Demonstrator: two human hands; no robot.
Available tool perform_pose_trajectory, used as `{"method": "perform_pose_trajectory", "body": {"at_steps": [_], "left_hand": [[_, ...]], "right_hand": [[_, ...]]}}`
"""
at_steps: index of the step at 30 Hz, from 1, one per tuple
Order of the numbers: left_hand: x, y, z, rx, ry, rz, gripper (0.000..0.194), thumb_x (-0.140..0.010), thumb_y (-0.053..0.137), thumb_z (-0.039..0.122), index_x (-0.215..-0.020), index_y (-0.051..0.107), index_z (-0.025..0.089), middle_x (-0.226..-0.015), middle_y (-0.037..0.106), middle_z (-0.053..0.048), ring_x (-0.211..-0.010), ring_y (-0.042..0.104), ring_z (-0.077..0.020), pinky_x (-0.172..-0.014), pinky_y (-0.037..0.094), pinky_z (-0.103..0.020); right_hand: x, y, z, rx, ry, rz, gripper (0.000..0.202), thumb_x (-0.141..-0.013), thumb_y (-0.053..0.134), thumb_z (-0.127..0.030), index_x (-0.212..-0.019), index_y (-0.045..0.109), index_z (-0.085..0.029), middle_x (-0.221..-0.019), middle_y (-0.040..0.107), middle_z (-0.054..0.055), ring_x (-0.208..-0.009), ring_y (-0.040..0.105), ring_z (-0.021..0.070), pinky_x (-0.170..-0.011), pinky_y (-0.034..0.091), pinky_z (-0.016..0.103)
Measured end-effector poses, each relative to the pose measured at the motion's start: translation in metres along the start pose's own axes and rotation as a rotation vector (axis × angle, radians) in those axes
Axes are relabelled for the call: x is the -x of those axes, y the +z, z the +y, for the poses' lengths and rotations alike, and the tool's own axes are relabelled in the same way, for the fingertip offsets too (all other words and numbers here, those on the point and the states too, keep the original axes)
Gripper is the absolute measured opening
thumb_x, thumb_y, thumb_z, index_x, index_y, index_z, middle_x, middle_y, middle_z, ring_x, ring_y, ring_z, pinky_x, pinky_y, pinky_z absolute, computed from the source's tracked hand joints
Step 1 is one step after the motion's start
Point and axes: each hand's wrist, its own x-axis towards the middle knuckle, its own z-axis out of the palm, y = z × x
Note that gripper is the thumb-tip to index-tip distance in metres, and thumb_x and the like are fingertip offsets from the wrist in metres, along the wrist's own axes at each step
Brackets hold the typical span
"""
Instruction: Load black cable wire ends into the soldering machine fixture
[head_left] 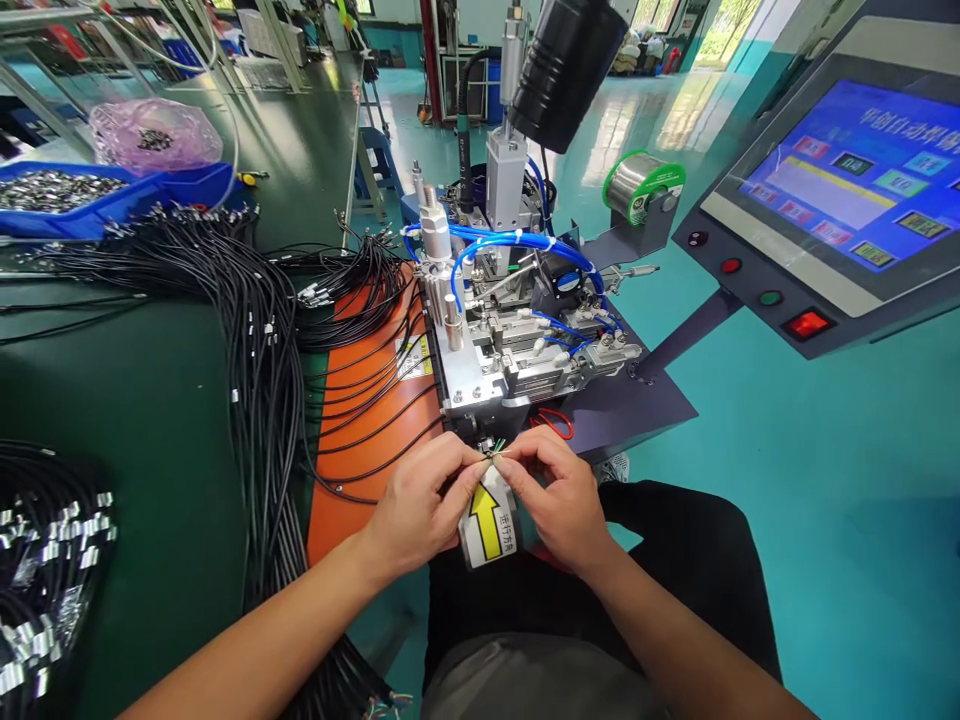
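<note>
My left hand (429, 497) and my right hand (553, 492) meet at the front edge of the soldering machine (480, 390). Thumb and forefinger of each hand pinch thin coloured wires (498, 447) at the end of a cable. Green and white strands show between the fingertips; their exact ends are too small to make out. Just below my fingers is a white label with a yellow arrow (487, 525). Several black cables (367, 425) run over the orange surface (352, 460) toward the machine, left of my left hand.
A thick bundle of black cables (262, 400) lies along the green table (150, 400). Blue bins (187, 185) with small metal parts stand at the back left. A solder spool (637, 190) and a control screen (855, 190) are to the right. More cables (52, 540) lie lower left.
</note>
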Motion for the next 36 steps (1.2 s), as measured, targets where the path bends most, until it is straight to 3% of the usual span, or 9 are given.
{"method": "perform_pose_trajectory", "body": {"at_steps": [8, 14, 19, 24, 36], "left_hand": [[0.003, 0.003, -0.002, -0.041, 0.049, 0.069, 0.018, -0.095, 0.052, 0.021, -0.079, 0.060, 0.016, -0.076, 0.055, -0.002, -0.071, 0.051, -0.0138, -0.066, 0.041, -0.027], [0.004, 0.005, -0.005, -0.121, 0.057, 0.062, 0.021, -0.095, 0.051, 0.021, -0.075, 0.057, 0.016, -0.072, 0.049, -0.001, -0.068, 0.046, -0.0137, -0.062, 0.037, -0.027], [0.003, 0.005, -0.005, -0.060, 0.041, 0.022, 0.018, -0.096, 0.050, 0.021, -0.082, 0.060, 0.016, -0.076, 0.054, -0.002, -0.072, 0.050, -0.0140, -0.065, 0.039, -0.027], [0.003, 0.006, -0.005, -0.046, 0.052, 0.003, 0.018, -0.096, 0.049, 0.020, -0.085, 0.062, 0.015, -0.076, 0.054, -0.003, -0.072, 0.049, -0.0146, -0.066, 0.038, -0.027], [0.003, 0.006, -0.007, -0.057, 0.083, -0.006, 0.017, -0.096, 0.050, 0.019, -0.087, 0.065, 0.014, -0.075, 0.054, -0.003, -0.071, 0.049, -0.0146, -0.066, 0.039, -0.028]], "right_hand": [[0.005, 0.014, -0.006, 0.024, -0.036, 0.091, 0.010, -0.090, 0.062, -0.023, -0.081, 0.066, -0.021, -0.082, 0.061, 0.003, -0.077, 0.059, 0.0167, -0.069, 0.048, 0.030], [0.007, 0.014, -0.005, 0.116, -0.151, 0.071, 0.011, -0.091, 0.058, -0.018, -0.084, 0.066, -0.022, -0.084, 0.061, 0.004, -0.079, 0.057, 0.0173, -0.073, 0.048, 0.032], [0.001, -0.001, 0.006, -0.037, 0.043, -0.047, 0.008, -0.089, 0.065, -0.029, -0.089, 0.067, -0.021, -0.090, 0.062, 0.005, -0.081, 0.059, 0.0179, -0.071, 0.049, 0.031], [-0.011, -0.021, 0.012, -0.243, 0.223, -0.178, 0.021, -0.084, 0.071, -0.035, -0.098, 0.066, -0.020, -0.091, 0.064, 0.004, -0.083, 0.060, 0.0180, -0.073, 0.050, 0.030], [-0.021, -0.025, -0.001, -0.070, 0.130, -0.321, 0.010, -0.087, 0.067, -0.029, -0.090, 0.068, -0.019, -0.087, 0.064, 0.003, -0.081, 0.060, 0.0171, -0.070, 0.047, 0.029]]}}
